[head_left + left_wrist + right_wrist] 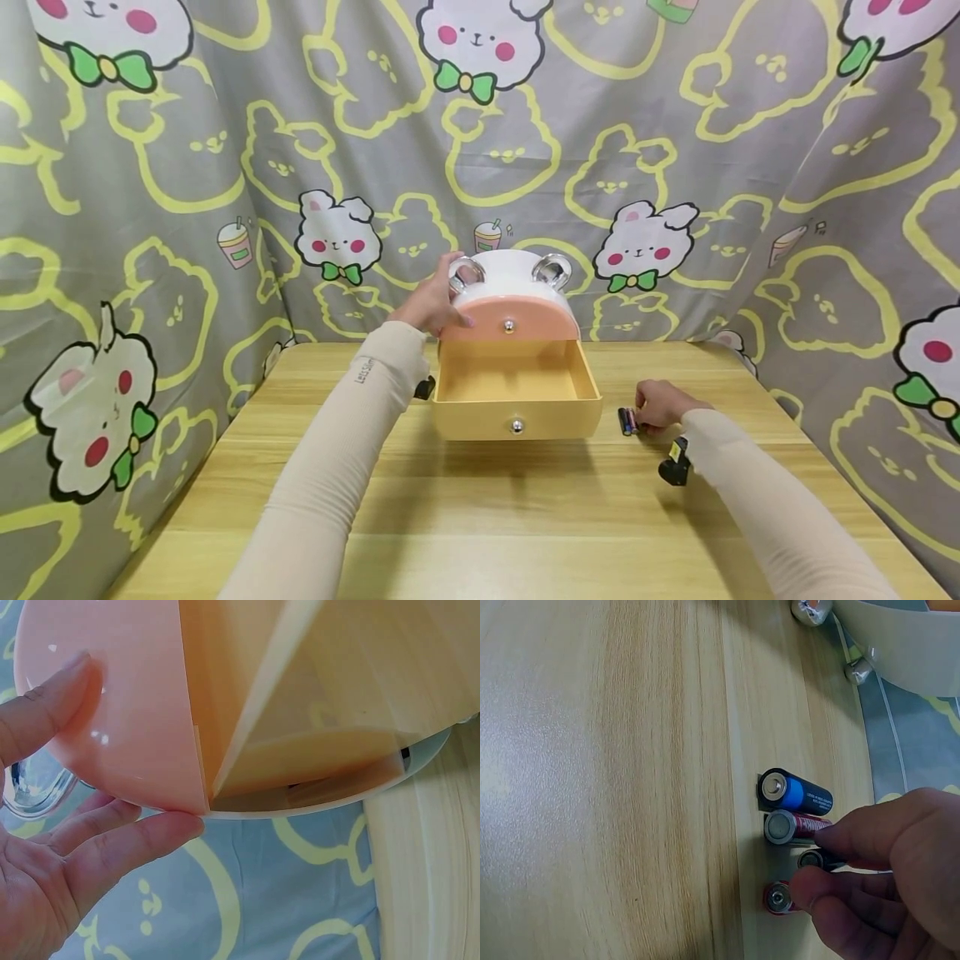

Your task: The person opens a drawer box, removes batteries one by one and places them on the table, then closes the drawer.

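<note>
Left hand [429, 302] is gripping the drawer box [517, 271] at its upper left side, thumb pressing on the pink front [480, 321], fingers lying along the edge. Right hand [663, 406], well apart from the left, is pinching a dark battery [811, 859] between thumb and fingers, low at the wooden tabletop [487, 525], right of the box. Beside it a blue-and-black battery [806, 795] and two red batteries [780, 826] are lying. Below the pink front, the yellow drawer [472, 421] is standing pulled out. Behind, a patterned gray curtain [420, 167] is hanging.
</note>
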### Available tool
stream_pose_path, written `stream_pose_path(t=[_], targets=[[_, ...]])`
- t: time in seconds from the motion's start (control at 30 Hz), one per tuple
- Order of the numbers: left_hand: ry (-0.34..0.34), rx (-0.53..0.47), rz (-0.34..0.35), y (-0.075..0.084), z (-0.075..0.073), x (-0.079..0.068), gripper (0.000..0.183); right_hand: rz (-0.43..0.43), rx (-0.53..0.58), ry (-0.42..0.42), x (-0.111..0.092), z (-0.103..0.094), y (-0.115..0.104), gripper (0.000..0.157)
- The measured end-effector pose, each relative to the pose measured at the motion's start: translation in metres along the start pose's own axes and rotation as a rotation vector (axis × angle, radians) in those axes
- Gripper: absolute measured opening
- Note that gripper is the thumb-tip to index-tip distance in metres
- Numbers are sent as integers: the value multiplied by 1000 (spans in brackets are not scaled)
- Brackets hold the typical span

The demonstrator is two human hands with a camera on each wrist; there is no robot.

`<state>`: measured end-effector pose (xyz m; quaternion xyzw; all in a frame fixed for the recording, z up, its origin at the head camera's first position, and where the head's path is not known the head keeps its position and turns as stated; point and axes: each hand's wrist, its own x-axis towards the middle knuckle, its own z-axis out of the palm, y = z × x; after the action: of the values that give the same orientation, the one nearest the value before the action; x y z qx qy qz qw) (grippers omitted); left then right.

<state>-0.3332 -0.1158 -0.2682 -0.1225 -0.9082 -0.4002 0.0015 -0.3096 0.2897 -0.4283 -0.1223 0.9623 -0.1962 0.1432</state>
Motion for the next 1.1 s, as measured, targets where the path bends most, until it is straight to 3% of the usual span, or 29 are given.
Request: stream_pose_path(t=[0.3,0.53,0.77,1.1], targets=[[2,8,11,0,1,1,117,-9,-22,2,0,2,2,1],[-1,3,-3,-3,-1,-3,118,-44,-57,6,-3,5,-3,14],[9,11,22,1,0,0,118,-40,-62,10,-2,4,2,10],[-2,-15,-8,1,0,0,118,-50,-56,7,-3,1,-1,8]])
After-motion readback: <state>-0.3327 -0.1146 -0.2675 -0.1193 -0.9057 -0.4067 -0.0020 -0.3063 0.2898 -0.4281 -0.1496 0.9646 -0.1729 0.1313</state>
